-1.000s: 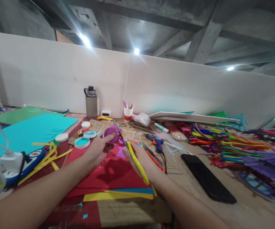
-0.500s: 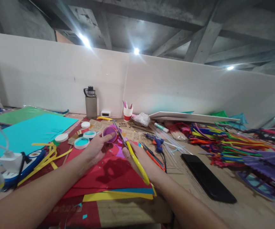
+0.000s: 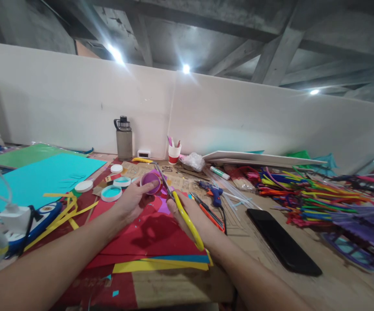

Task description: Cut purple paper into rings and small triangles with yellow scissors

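Note:
My left hand [image 3: 137, 198] grips a small purple cup [image 3: 150, 182], its round opening turned toward me and the thumb across its rim. In my right hand [image 3: 187, 211] is a pair of scissors with yellow handles [image 3: 188, 222]; the blades point up and away, close to the right side of the cup. Whether the blades touch the cup I cannot tell. Under both hands lie red paper sheets [image 3: 122, 242], with purple paper scraps [image 3: 163, 206] on top. Left of the cup sit round white lids with blue inside [image 3: 111, 193].
A black phone [image 3: 282, 242] and a blue glue gun [image 3: 215, 195] lie to the right, before a heap of coloured pipe cleaners [image 3: 316, 194]. A grey bottle [image 3: 124, 142] and a pen cup [image 3: 174, 153] stand behind. Blue card [image 3: 44, 181] and a power strip [image 3: 44, 224] lie left.
The purple cup and the scissor blades have shifted very slightly to the right. Both hands keep the same hold, and the table things stay put.

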`<state>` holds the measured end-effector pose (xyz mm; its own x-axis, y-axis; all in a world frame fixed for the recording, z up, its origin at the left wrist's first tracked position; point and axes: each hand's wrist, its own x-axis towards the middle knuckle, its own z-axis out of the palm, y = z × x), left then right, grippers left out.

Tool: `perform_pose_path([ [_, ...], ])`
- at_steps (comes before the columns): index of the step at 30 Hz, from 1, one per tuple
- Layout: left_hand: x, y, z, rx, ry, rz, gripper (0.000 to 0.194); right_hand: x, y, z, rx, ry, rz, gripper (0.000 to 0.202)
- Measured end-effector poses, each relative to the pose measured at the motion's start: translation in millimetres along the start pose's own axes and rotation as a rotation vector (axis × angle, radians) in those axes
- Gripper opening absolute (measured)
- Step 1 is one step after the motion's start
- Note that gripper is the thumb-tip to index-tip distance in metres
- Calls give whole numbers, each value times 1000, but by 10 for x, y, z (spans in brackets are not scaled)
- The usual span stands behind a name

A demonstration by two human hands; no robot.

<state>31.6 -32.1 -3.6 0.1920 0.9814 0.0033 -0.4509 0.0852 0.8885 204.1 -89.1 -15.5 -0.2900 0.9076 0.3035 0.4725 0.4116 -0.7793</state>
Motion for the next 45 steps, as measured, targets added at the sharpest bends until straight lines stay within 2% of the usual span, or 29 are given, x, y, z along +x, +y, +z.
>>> perform_pose_path([
  [12,13,-1,-28,13,-12,-25,19,4,0,-10,-41,6,11,31],
  [31,17,122,-83,71,-84,-71,13,3,-72,-80,-174,-29,39,39],
  [35,-5,170,-54,72,-74,-73,9,-1,-82,-80,-172,-29,46,40],
  [39,25,160,-72,51,-68,-73,13,3,-40,-46,-163,-11,52,40],
  [45,76,92,-99,33,12,-12,15,1,11,-6,-137,-2,17,38],
])
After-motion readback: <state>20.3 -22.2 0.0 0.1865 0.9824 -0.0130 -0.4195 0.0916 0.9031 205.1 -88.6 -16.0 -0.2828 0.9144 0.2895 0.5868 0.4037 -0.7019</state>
